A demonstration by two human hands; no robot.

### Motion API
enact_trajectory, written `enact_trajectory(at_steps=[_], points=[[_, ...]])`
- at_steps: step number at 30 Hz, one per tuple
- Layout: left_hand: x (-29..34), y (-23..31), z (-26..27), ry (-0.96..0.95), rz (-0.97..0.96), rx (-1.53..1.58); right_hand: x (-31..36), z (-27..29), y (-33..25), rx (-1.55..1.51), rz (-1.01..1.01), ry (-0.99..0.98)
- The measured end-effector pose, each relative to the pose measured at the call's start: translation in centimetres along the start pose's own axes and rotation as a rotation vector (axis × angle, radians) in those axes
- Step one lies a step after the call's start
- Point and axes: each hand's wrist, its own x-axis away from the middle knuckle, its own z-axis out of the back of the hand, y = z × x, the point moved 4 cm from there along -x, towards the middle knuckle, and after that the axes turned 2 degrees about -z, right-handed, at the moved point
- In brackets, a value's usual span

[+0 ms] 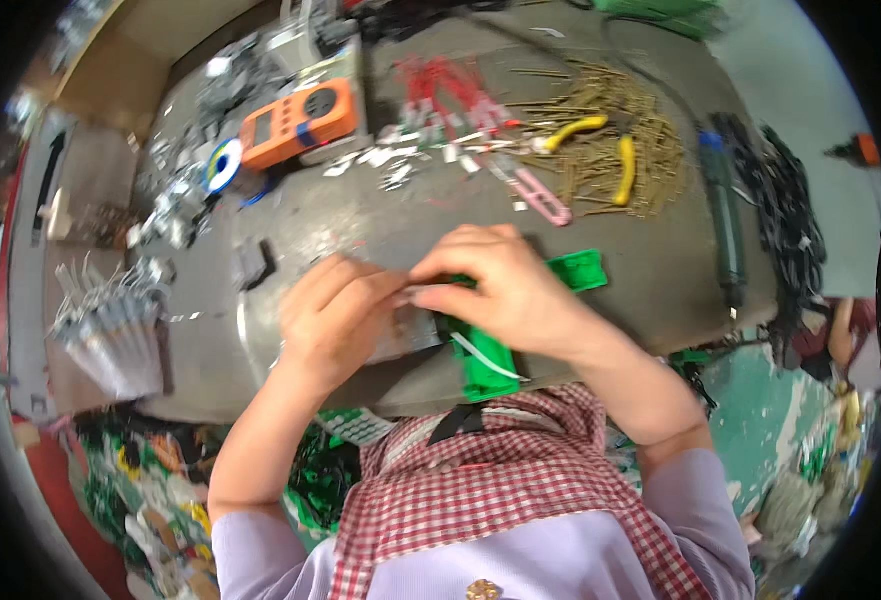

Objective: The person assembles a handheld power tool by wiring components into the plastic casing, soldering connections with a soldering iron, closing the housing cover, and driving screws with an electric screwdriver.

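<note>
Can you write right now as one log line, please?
left grip and right grip: fingertips together | anything held: too blurred to tell | green rectangular plastic piece nearest the body: thin white strip across it

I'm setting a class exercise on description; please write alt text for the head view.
A person's left hand and right hand meet above a grey table; anything they hold is too blurred to identify. Green parts lie by the right hand, with an orange meter, yellow-handled pliers and brass-coloured rods farther back.
</note>
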Motion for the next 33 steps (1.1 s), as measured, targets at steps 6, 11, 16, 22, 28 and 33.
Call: enact_trajectory(at_steps=[6, 11, 16, 22, 28, 33], points=[[2.4, -2.0, -1.7, -0.314, 0.766, 0.203, 1.6, -0.5, 0.1, 0.58, 0.281, 0.177], [5.4, -3.9, -1.7, -0.166, 0.769, 0.371, 6.1, 13.8, 4.4, 0.441, -0.277, 0.617], [5.4, -3.2, -1.1, -0.139, 0.633, 0.549, 19.1, 29.7, 12.8, 1.438, -0.632, 0.834], [5.7, -0.5, -1.2, -0.221, 0.398, -0.059, 21.0, 30.8, 14.5, 1.172, -0.916, 0.784], [6.5, -1.0, -0.8, -0.369, 0.338, 0.01, 21.4, 34.5, 15.0, 0.859, -1.009, 0.648], [5.3, -1.1, -0.6, -0.448, 0.335, 0.111, 19.4, 36.1, 10.1, 0.011, -0.667, 0.99]])
